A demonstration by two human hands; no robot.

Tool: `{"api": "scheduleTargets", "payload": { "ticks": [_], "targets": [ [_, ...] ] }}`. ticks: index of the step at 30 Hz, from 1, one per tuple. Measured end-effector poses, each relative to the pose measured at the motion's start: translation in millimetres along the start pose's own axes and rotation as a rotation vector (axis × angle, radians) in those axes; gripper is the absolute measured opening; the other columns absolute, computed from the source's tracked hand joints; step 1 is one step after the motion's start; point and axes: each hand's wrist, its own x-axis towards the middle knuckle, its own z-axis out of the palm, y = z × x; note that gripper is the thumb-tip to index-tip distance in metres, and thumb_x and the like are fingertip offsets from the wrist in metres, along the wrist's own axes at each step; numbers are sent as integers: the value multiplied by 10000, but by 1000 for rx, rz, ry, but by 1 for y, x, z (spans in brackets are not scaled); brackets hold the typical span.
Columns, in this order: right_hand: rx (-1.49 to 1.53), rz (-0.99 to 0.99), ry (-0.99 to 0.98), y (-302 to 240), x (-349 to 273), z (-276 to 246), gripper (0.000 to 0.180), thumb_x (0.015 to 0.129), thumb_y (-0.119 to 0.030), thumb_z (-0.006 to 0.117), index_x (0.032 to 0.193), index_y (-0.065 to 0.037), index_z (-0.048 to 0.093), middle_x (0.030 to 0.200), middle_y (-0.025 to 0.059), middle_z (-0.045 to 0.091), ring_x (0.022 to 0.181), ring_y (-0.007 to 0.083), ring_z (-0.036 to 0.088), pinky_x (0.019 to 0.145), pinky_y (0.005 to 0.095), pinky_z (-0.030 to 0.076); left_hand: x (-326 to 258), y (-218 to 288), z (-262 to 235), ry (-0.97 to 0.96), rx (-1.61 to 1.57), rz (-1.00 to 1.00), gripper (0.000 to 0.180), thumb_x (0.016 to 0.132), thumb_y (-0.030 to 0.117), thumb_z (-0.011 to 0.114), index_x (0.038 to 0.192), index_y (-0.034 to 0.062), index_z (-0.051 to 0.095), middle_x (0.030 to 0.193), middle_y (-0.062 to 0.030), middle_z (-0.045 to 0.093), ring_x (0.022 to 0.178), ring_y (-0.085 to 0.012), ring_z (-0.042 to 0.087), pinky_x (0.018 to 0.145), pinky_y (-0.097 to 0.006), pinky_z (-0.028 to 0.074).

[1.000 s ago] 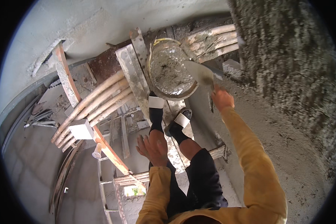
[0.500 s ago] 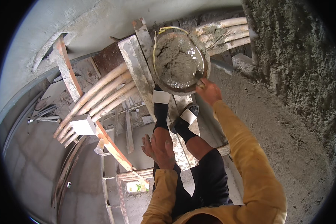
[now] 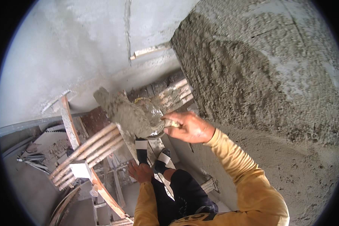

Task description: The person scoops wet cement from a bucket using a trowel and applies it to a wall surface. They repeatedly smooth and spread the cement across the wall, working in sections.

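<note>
My right hand (image 3: pixel 192 127) grips the pale handle of a trowel (image 3: pixel 171 123), raised in front of me. A thick grey heap of wet mortar (image 3: pixel 126 115) covers the blade, so its shape is hidden. Behind and below it, the mortar bucket (image 3: pixel 158 134) shows only in part, with a bit of yellow at its far side. Lower down, my left hand (image 3: pixel 140 172) holds nothing; its fingers are apart beside my leg. To the right rises a wall (image 3: pixel 229 71) with rough, wet-looking mortar on its upper part.
I stand on narrow planks (image 3: pixel 166 185) high above the floor. Bundled poles (image 3: pixel 87 152) run past on the left, near an upright timber (image 3: pixel 70 122) and a white box (image 3: pixel 80 169). A smooth grey wall (image 3: pixel 71 49) stands ahead. A ladder shows below.
My right hand has lifted the trowel out of the bucket with a load of mortar. The view has tilted up toward the rough wall. My left hand has shifted lower beside my leg.
</note>
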Motion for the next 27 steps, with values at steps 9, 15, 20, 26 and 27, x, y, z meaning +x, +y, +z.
{"api": "scheduleTargets", "payload": {
  "ticks": [9,15,20,26,27],
  "targets": [
    [272,625,871,10,-76,-160,470,896,-410,540,1132,-5,573,777,91,621,660,117,592,545,269,516,17,-40,-2,262,-34,7,608,772,244,625,1311,31,439,1381,-246,381,1257,-420,370,1034,-513,271],
    [-11,753,647,56,-171,-61,432,845,-293,631,1112,43,579,706,80,605,562,141,579,496,279,483,-4,-22,25,-60,142,-34,529,831,356,548,1279,82,482,1355,-215,406,1285,-375,350,1040,-561,236],
    [-424,703,49,208,-84,103,373,823,-288,604,1120,-67,561,1043,181,631,948,371,615,812,433,490,-23,-52,48,-22,-11,19,577,852,365,529,1305,19,435,1393,-227,369,1316,-392,315,1055,-587,201],
    [-455,699,-56,331,4,266,393,808,-284,580,1143,-80,558,1066,160,631,976,344,616,832,447,497,-34,-53,48,14,-48,56,545,840,290,556,1296,21,430,1382,-231,374,1308,-410,327,1056,-593,197],
    [-400,651,-68,316,26,291,416,803,-291,583,1163,-84,556,1072,167,632,970,349,616,827,452,497,-35,-54,48,25,-64,54,548,824,260,576,1299,30,427,1381,-229,374,1309,-407,329,1057,-592,199]
  ]
}}
